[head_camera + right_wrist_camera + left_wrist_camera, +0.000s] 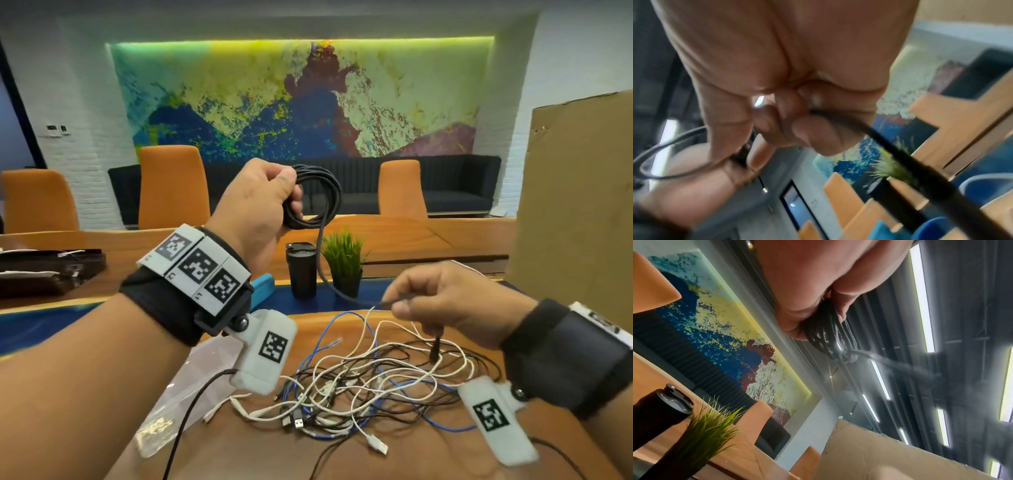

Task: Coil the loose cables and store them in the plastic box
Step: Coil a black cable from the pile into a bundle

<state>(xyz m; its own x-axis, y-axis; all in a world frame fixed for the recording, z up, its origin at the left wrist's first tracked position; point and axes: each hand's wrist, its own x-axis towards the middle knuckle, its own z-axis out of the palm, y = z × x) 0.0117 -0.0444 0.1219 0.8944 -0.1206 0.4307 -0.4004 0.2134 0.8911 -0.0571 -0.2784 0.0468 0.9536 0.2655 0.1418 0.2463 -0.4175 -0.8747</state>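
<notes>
My left hand point(270, 197) is raised above the table and grips a coil of black braided cable point(318, 195), its loops bunched between thumb and fingers point(824, 324). The cable's free tail point(329, 277) hangs down and runs to my right hand point(428, 305), which pinches it near the end point(744, 154); the plug end point(435, 349) dangles below that hand. A tangle of loose white, blue and black cables point(370, 387) lies on the wooden table under both hands. A clear plastic box point(191, 383) sits flat at the lower left, partly hidden by my left wrist.
A black tumbler point(301, 270) and a small potted grass plant point(344, 263) stand behind the cables. A tall cardboard sheet point(575, 212) rises at the right. Dark trays point(48, 270) sit at the far left, orange chairs point(171, 185) beyond the table.
</notes>
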